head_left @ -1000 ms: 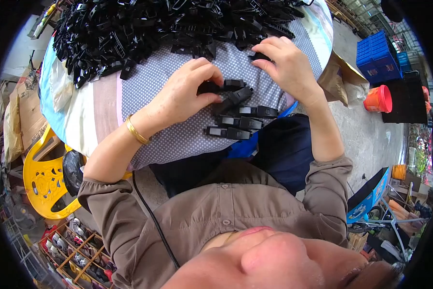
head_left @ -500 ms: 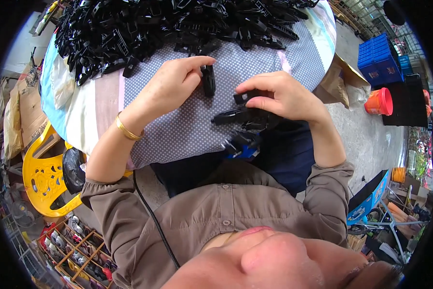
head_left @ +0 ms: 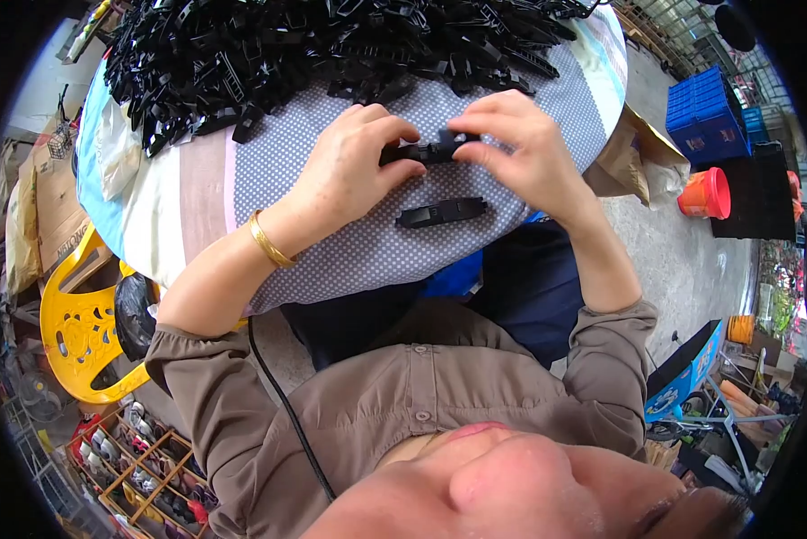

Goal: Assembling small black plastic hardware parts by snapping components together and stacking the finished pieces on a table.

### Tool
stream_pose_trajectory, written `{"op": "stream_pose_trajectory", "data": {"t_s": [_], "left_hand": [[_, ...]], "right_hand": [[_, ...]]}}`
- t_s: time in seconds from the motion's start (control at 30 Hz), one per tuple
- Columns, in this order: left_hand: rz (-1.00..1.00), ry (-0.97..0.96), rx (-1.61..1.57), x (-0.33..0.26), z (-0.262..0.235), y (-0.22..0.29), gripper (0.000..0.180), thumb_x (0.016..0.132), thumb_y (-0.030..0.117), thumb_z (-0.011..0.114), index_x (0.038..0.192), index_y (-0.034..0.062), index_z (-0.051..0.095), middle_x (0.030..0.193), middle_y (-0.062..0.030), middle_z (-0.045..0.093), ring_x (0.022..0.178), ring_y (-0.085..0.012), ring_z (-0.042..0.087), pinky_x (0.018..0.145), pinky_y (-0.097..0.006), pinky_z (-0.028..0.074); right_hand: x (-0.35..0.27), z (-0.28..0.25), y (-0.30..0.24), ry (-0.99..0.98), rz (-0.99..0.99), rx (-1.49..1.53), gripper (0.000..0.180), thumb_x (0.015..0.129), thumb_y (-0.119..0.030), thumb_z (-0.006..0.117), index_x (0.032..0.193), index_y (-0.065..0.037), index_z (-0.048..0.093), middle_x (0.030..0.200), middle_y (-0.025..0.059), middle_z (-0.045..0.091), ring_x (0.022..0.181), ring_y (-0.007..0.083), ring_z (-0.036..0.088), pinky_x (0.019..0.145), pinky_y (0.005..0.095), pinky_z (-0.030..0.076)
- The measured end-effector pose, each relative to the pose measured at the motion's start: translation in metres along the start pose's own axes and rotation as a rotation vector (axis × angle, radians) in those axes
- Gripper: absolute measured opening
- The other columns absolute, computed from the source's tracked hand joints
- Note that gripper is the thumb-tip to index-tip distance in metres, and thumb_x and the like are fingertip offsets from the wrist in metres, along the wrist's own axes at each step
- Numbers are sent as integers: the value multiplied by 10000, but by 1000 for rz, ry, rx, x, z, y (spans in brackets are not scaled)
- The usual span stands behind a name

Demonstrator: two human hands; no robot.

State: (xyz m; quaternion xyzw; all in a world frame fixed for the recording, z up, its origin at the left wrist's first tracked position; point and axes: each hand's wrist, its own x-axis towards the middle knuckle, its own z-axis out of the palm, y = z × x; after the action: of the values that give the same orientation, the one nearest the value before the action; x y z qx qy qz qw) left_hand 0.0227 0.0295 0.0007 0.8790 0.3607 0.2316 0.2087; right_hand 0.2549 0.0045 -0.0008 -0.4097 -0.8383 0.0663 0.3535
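Over the dotted cloth, a narrow black plastic part (head_left: 436,153) lies level between my two hands. My left hand (head_left: 349,162), above a gold bangle, pinches its left end between thumb and fingers. At the other end, the thumb and fingers of my right hand (head_left: 527,148) close on it, the fingertips a little blurred. A second long black plastic part (head_left: 441,213) rests on the cloth just nearer to me, touched by neither hand. Beyond my hands spreads a large heap of black plastic parts (head_left: 322,54).
The round table's patterned cloth (head_left: 318,265) reaches to my lap. A yellow plastic chair (head_left: 80,332) stands at the left, above a wooden shoe rack (head_left: 147,476). At the right are a blue crate (head_left: 707,112), a red bucket (head_left: 704,193) and a brown paper bag (head_left: 623,157).
My hands have come together, the right one moving up and forward. The part in my left hand has turned from upright to level. Dark pieces below my right hand have gone; one part lies there.
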Motion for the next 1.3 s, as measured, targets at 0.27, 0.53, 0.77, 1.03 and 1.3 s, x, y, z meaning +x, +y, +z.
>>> {"op": "stream_pose_trajectory", "data": {"t_s": [0.27, 0.53, 0.77, 1.03, 1.3], "left_hand": [[-47, -23, -72, 2, -4, -1, 193, 726, 126, 775, 837, -10, 692, 820, -100, 621, 808, -259, 595, 713, -354, 499], [93, -84, -150, 6, -1, 0, 184, 723, 128, 770, 822, -3, 687, 808, -96, 607, 795, -263, 584, 700, -355, 495], [282, -234, -200, 6, -5, 0, 231, 800, 244, 741, 886, 32, 708, 808, -78, 602, 801, -239, 575, 710, -347, 488], [48, -199, -260, 5, -2, 10, 388, 895, 228, 645, 1255, 91, 596, 881, -93, 570, 811, -235, 545, 747, -365, 464], [224, -66, 83, 8, 10, 7, 428, 924, 414, 565, 1258, 147, 592, 956, -113, 548, 881, -285, 543, 782, -378, 489]], "right_hand": [[-1, -7, 0, -113, -42, -53, 251, 677, -122, 793, 900, -32, 721, 822, 62, 625, 810, 233, 565, 710, 342, 455], [4, 6, 5, -122, -55, 186, 203, 707, -91, 782, 887, -24, 716, 853, 83, 641, 819, 242, 586, 719, 328, 473], [-3, -22, 59, 150, 176, -306, 179, 795, -173, 739, 875, -16, 709, 885, 117, 685, 803, 216, 654, 709, 311, 505], [-4, -18, -18, -175, 397, 39, 192, 802, -181, 709, 842, 6, 685, 734, 122, 669, 629, 187, 641, 579, 302, 494], [17, -1, 18, 90, 90, -63, 182, 808, -31, 611, 980, -33, 671, 930, 119, 666, 690, 259, 636, 639, 321, 517]]}}
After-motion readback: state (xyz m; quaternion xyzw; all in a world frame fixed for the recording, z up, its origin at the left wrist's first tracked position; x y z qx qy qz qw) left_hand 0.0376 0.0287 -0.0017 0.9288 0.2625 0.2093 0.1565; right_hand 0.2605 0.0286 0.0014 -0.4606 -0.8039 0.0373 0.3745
